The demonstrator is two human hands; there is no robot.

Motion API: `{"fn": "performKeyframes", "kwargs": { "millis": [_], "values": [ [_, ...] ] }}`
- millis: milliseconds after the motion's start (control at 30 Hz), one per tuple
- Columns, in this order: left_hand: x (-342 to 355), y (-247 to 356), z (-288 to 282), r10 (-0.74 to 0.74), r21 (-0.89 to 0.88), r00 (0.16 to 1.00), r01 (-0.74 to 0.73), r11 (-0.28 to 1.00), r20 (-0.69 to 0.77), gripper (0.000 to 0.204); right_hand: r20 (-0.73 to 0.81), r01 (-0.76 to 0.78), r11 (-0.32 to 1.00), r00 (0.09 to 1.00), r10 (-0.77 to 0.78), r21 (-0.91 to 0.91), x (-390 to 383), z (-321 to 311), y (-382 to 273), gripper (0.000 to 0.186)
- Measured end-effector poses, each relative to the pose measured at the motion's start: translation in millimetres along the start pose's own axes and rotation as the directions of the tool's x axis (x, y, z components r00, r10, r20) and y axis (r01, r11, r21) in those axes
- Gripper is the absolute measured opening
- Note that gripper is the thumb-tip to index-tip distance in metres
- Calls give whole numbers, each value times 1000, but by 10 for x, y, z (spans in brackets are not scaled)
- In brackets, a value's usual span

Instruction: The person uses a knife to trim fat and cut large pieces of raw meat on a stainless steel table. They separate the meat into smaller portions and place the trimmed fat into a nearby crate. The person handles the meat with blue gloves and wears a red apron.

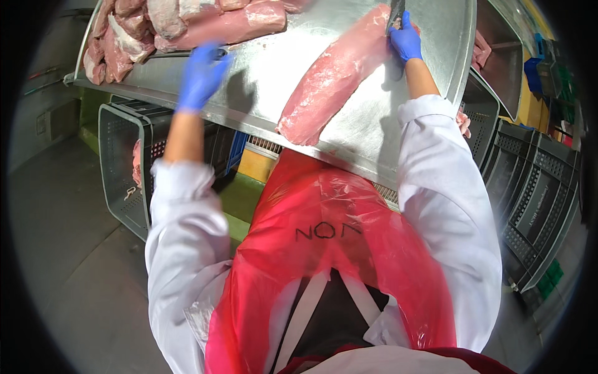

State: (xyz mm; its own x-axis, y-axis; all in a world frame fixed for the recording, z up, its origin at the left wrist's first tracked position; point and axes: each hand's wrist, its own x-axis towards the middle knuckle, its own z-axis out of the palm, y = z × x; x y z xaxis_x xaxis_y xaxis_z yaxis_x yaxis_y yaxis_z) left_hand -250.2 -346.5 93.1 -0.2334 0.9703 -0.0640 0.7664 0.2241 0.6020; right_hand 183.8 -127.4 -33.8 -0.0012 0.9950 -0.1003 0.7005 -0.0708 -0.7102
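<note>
A long pink pork loin lies slantwise on the metal table, its near end by the table's edge. At its far right end my right hand, in a blue glove, is closed round a dark, narrow blade-like tool, with the thumb pointing away from me. My left hand, also gloved in blue, hovers over the table's front edge and is smeared by motion; its fingers are unclear. Just beyond it lies a thin dark rod, partly hidden by the hand.
More meat pieces are heaped at the far left of the table. A grey perforated crate with meat inside stands below left. Stacked dark crates stand at the right, near a metal bin holding meat.
</note>
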Motion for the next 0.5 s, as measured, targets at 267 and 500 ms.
{"fn": "performKeyframes", "kwargs": {
  "millis": [267, 500],
  "values": [
    [2001, 1307, 2781, 100, -411, 881, 113, 904, 462, 27, 53, -111, 983, 993, 104, 145, -296, -179, -138, 79],
    [2028, 1580, 2934, 305, -413, 818, -92, 906, 488, 15, 23, -132, 974, 991, 130, 186, -498, -374, -29, 78]
  ]
}}
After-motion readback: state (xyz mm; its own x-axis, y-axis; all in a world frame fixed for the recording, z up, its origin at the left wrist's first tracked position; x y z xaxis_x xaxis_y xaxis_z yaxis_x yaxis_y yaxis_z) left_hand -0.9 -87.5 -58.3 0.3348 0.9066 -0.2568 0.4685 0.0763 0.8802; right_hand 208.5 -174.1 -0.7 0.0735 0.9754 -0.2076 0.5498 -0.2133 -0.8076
